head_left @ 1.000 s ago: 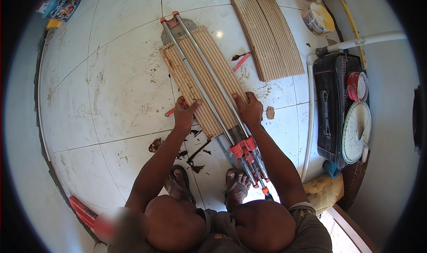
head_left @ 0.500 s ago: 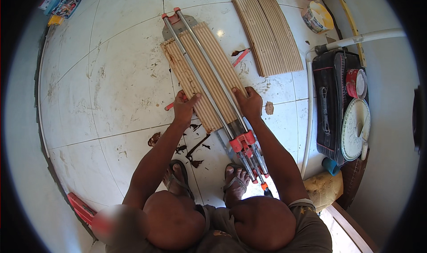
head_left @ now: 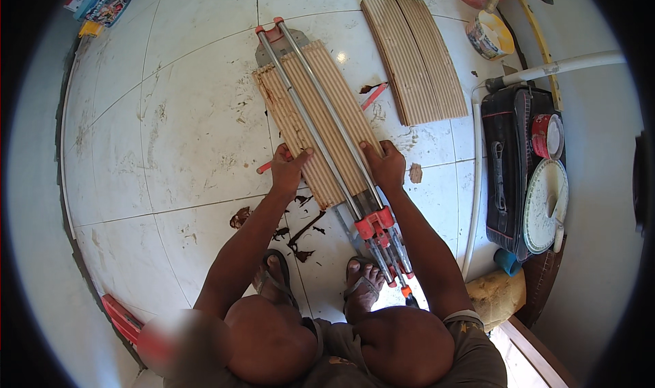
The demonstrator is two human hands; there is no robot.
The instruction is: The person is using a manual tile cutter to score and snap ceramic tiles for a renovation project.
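A long ribbed tan tile (head_left: 341, 125) lies in a manual tile cutter (head_left: 324, 108), beneath its two metal rails. The red slider block (head_left: 375, 223) rests at the cutter's near end, close to my feet. My left hand (head_left: 287, 170) grips the tile's left edge, thumb on top and fingers curled toward the side. On the opposite edge, my right hand (head_left: 385, 164) holds the tile just right of the rails, its thumb on the ribbed face. The undersides of both grips are hidden.
Two more ribbed tiles (head_left: 417, 61) lie at the far right. A red pencil-like stick (head_left: 374, 96) sits between them and the cutter. Dark scraps (head_left: 300, 234) litter the floor near my feet. Along the right wall stand a black case (head_left: 508, 163), a white pipe (head_left: 559, 65) and an open bucket (head_left: 490, 35).
The whole view has shifted slightly, so everything appears a little lower. Both hands keep their hold on the tile, which shows no clear movement within the cutter.
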